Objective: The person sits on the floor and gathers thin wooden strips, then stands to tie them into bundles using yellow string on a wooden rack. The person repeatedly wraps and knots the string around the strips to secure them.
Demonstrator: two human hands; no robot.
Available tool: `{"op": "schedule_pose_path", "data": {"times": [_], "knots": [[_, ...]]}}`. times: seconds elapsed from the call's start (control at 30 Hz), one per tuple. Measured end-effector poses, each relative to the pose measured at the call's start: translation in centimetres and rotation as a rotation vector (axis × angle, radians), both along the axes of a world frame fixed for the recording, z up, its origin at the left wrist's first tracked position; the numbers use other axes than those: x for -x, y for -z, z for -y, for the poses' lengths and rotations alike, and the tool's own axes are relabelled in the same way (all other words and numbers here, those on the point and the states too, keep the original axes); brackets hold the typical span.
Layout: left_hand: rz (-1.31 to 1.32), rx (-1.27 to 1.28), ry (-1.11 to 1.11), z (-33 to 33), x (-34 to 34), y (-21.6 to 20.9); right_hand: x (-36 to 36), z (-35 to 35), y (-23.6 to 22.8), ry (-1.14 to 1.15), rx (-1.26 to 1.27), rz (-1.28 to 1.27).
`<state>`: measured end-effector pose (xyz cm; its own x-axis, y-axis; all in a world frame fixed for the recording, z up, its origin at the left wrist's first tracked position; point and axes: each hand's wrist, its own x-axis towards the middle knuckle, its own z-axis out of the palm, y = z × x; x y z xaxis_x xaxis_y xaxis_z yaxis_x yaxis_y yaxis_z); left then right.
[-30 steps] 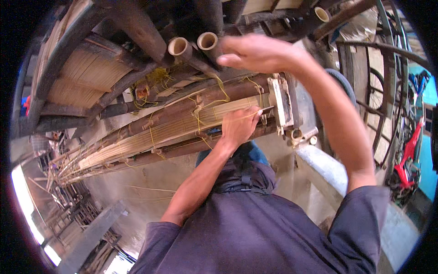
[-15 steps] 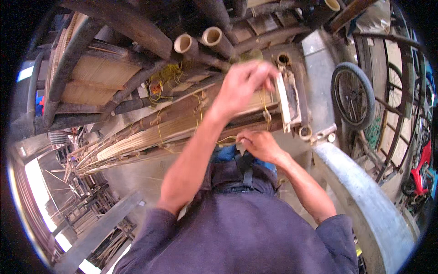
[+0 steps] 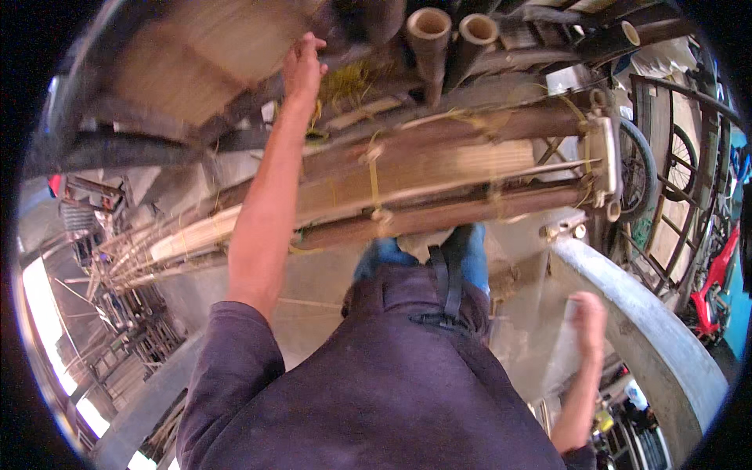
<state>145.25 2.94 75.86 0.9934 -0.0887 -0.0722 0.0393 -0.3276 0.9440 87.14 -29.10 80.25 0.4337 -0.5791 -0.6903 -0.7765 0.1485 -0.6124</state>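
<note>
My left hand [image 3: 303,72] is raised at the far side, fingers apart and empty as far as I can see. Just right of it hangs a tangle of yellow cord [image 3: 346,82]. Under that forearm runs a long frame of brown bamboo poles [image 3: 446,211], lying crosswise in front of me. Pale thin strips [image 3: 489,159] lie between its poles, and yellow ties [image 3: 374,182] wrap around it. Low on the right, away from the frame, is my right hand [image 3: 589,317]; motion smears its fingers, and I cannot make out anything in them.
Two thick bamboo tubes [image 3: 428,27] jut out at the far side, beside a slatted panel [image 3: 219,55]. To the right are a pale ledge [image 3: 638,301], a bicycle wheel [image 3: 636,164] and a red vehicle [image 3: 717,286]. A whitish bar [image 3: 609,157] caps the frame's right end.
My left hand has moved from the frame's right end to the far left. My right hand has left the frame's near side and dropped to the lower right. The view has shifted left.
</note>
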Motion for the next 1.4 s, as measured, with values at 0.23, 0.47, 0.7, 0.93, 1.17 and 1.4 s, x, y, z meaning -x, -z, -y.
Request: {"op": "schedule_pose_path", "data": {"times": [0.23, 0.47, 0.7, 0.93, 1.17, 1.4], "knots": [[-0.001, -0.385, 0.672, -6.7, 13.8, -5.4, -22.6, -26.7, 7.0, -0.758, 0.025, 0.312], [0.247, -0.427, 0.534, -7.4, 22.5, -2.9, -39.9, -27.7, -17.9, -1.444, 0.577, 0.875], [0.266, -0.490, 0.506, -6.7, 23.3, -3.2, -46.2, -20.4, 2.7, -1.417, 0.517, 0.072], [0.476, -0.550, 0.437, -6.3, 23.6, -0.9, -46.8, -22.9, 1.1, -0.421, -0.087, 0.694], [0.034, -0.561, 0.582, -5.8, 22.7, -4.3, -23.9, -25.8, 2.9, -1.032, -0.090, 0.554], [-0.381, 0.122, 0.558, 0.4, 11.4, -5.8, -23.6, -29.5, 4.9, -1.155, 0.041, 0.499]]}}
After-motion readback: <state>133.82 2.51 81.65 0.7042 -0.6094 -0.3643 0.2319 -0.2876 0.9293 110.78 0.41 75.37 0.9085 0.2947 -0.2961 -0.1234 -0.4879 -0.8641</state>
